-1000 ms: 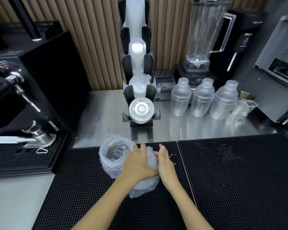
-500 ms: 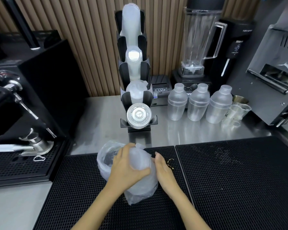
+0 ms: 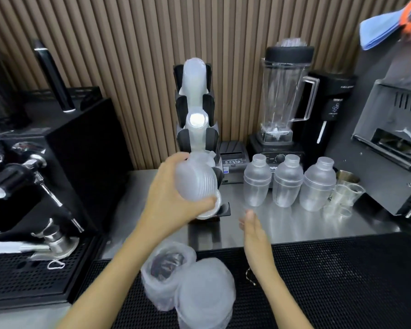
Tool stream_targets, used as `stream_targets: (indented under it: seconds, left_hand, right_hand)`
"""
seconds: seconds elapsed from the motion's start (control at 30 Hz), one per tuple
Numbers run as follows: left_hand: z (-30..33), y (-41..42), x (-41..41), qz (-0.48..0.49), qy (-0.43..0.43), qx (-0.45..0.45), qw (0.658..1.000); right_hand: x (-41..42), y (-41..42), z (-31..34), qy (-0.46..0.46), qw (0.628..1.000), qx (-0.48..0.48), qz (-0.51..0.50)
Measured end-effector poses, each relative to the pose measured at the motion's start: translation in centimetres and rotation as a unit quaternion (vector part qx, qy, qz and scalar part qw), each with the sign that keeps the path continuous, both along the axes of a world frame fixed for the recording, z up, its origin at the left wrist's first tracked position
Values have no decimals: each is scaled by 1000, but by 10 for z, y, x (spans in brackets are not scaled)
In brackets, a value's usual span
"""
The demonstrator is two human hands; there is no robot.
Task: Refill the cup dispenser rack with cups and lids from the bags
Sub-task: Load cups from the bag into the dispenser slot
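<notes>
Lids [image 3: 196, 178]: in the head view I see a nested stack of frosted dome lids gripped in my left hand [image 3: 170, 198], fingers over the top of the stack and thumb curled under its lower edge. The stack is raised directly in front of the lower slots of the rack [image 3: 195, 129], hiding them in part. I cannot tell whether the stack touches the rack.

Rack: a black upright stand at the back of the steel counter [image 3: 282, 222], against the slatted wall. Its upper slots carry stacks of clear cups [image 3: 195, 79]. A flat lid shows at the lowest slot, just below my thumb.

Right hand [image 3: 253, 227]: it hovers over the counter with fingers straight and relaxed, gripping nothing. It is blurred.

Bag [image 3: 188, 281]: a clear plastic bag with more lids lies on the black mat [image 3: 342, 281] at the near edge, between my forearms. Its mouth faces the rack.

Other items in this view: three plastic shakers [image 3: 287, 184] stand in a row to the right of the rack, a blender [image 3: 285, 96] stands behind them, and a coffee machine [image 3: 33, 174] occupies the left side.
</notes>
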State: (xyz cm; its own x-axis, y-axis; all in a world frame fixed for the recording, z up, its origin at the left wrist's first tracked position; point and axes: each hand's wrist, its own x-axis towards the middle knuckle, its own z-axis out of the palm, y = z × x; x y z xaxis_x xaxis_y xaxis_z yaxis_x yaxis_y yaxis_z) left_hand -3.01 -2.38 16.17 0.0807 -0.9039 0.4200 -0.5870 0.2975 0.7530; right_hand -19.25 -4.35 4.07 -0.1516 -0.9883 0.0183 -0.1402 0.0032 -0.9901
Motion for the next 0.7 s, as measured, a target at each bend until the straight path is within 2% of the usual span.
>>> stream_targets:
  seconds: [0.1, 0.23, 0.37, 0.47, 0.6, 0.7]
  left_hand:
    - [31, -57, 0, 24, -96, -15, 995]
    - [35, -125, -4, 9, -248, 55, 967]
    - [29, -162, -10, -16, -262, 139, 955]
    - [9, -183, -12, 5, -324, 147, 935]
    - [-14, -198, -10, -1, -452, 166, 876]
    - [-15, -203, -7, -8, -469, 222, 855]
  right_hand:
    - [4, -21, 24, -17, 999, -32, -20]
    - [10, -38, 51, -35, 997, -74, -11]
    - [6, -49, 63, -50, 994, -98, -8]
    - [6, -58, 62, -59, 994, -91, -4]
    - [10, -68, 58, -56, 995, -87, 1]
    - [14, -72, 56, -46, 995, -88, 5]
